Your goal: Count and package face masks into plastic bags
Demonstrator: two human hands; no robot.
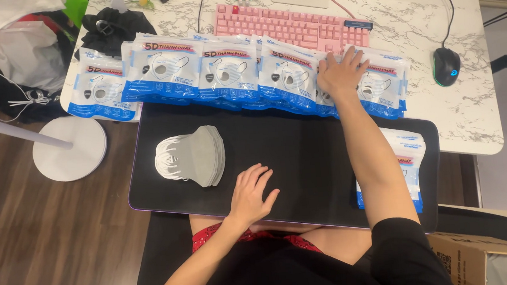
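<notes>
My right hand (341, 72) lies flat, fingers spread, on the right end of a row of blue-and-white mask packets (222, 71) lined up along the far edge of a black mat (303, 144). My left hand (251, 193) rests palm down on the mat near its front edge, holding nothing. A stack of grey face masks (196, 156) with white ear loops lies on the mat to the left of my left hand. Another pile of mask packets (409, 158) sits on the mat under and beside my right forearm.
Behind the packets is a pink keyboard (292, 27) on a white marble-look desk (449, 111), with a black mouse (447, 65) to the right. A white round stand base (69, 148) sits on the wooden floor at left. A cardboard box (494, 255) is at lower right.
</notes>
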